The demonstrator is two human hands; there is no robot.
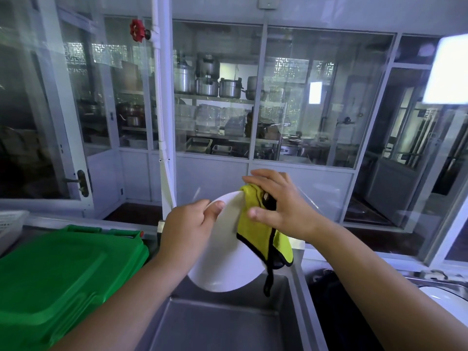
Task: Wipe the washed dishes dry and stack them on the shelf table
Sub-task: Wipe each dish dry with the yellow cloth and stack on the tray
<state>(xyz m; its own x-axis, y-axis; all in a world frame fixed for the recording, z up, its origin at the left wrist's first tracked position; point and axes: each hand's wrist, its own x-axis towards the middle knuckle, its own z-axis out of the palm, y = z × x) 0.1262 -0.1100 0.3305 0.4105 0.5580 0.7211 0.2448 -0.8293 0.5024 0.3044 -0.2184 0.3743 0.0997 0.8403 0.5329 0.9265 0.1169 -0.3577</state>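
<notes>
Left hand (pixel 192 224) grips the white plate (pixel 222 262) by its upper left rim, thumb laid on the near face and the other fingers out of sight behind it. Plate is held up off any surface, tilted, face toward me, its lower edge hanging over the steel sink (pixel 228 323). Right hand (pixel 276 201) holds the yellow cloth (pixel 253 224): fingers curl over the top of the bunched fabric, thumb presses it from the near side against the plate's upper right rim. Cloth is folded round that rim, so part lies on the face and the rest hangs down the right side. Cloth has black edging, and a black loop (pixel 267 285) dangles from its lowest corner in front of the plate's lower right edge. Both forearms are bare. To my left, beside the sink, sits a green lid (pixel 63 269) on a bin or box; which one I cannot tell. Straight ahead is a glass window (pixel 329 97), and behind it shelves carry metal pots (pixel 207 84). A white pipe (pixel 162 97) runs down in front of the glass, with a red valve (pixel 137 30) near its top
</notes>
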